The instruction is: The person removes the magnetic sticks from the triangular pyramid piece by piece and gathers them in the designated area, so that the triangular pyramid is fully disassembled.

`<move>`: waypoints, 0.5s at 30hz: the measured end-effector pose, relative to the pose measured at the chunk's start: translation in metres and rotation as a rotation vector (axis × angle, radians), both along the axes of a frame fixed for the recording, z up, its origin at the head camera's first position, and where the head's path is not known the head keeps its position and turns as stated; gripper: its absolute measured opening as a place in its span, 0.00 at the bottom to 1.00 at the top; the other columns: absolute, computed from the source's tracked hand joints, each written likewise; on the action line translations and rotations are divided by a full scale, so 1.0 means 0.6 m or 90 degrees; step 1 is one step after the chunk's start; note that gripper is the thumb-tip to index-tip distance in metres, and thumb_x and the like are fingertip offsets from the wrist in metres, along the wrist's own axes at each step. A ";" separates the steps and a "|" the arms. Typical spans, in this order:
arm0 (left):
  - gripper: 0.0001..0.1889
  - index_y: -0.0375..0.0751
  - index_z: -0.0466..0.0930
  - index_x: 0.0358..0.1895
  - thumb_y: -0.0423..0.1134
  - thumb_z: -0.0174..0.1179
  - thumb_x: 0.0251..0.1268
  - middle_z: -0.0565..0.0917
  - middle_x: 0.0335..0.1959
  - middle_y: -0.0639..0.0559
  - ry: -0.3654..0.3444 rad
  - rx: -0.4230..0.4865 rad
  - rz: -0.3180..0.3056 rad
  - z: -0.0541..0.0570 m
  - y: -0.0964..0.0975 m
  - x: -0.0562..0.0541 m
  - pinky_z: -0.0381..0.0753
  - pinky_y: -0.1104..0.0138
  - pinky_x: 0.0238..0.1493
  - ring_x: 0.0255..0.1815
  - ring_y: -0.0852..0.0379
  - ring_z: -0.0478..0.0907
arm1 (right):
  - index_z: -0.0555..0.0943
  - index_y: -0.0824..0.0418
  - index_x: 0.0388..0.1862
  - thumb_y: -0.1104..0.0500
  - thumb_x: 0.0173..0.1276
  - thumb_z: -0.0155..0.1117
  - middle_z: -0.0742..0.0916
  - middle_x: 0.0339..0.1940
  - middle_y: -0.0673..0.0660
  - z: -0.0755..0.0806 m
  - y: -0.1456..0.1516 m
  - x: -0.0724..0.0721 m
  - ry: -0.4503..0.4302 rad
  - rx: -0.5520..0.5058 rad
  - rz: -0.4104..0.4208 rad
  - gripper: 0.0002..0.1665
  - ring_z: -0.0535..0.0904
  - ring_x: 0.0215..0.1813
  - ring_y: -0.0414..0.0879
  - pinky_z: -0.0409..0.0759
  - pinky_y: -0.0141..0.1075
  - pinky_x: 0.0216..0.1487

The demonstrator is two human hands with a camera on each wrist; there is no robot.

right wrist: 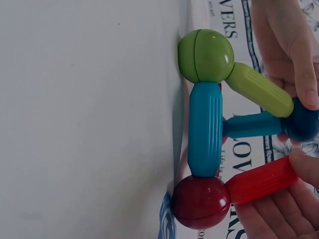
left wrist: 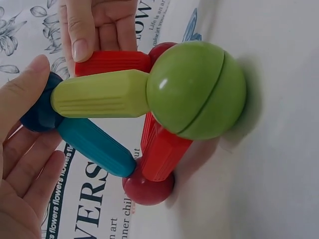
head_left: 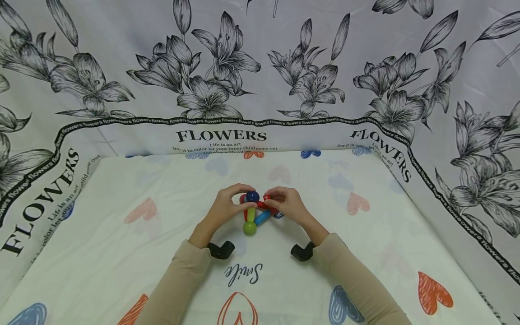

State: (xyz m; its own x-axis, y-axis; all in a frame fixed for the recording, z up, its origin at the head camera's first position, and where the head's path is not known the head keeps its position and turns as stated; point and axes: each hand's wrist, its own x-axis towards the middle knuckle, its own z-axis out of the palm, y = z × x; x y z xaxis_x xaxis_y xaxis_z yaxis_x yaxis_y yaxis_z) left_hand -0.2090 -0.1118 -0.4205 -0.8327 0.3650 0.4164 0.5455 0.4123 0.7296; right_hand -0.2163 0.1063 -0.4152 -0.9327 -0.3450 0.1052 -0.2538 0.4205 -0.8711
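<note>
A toy frame of magnetic balls and rods stands on the cloth. My left hand [head_left: 227,206] grips the dark blue ball [head_left: 253,196] at its top between thumb and fingers. Below that ball a yellow-green rod [head_left: 251,214] slopes to a green ball [head_left: 249,228], and a teal rod [left wrist: 97,148] runs to a red ball [left wrist: 149,188]. My right hand [head_left: 289,204] pinches the free end of a red rod [right wrist: 261,180]. Its other end meets a dark red ball [right wrist: 201,202]. A blue rod [right wrist: 205,130] joins that ball to the green one.
A pale cloth with printed hearts [head_left: 434,292] covers the table [head_left: 170,253]. Black curved wrist pieces [head_left: 221,249] show by both sleeves. A flower-printed curtain [head_left: 227,104] stands behind and at both sides.
</note>
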 end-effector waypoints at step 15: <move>0.21 0.40 0.81 0.52 0.38 0.70 0.53 0.87 0.50 0.46 -0.014 -0.026 0.010 0.010 -0.017 0.007 0.79 0.55 0.63 0.55 0.49 0.83 | 0.80 0.70 0.51 0.64 0.63 0.66 0.87 0.48 0.67 0.002 0.028 0.005 -0.008 -0.004 -0.005 0.18 0.85 0.50 0.56 0.85 0.40 0.55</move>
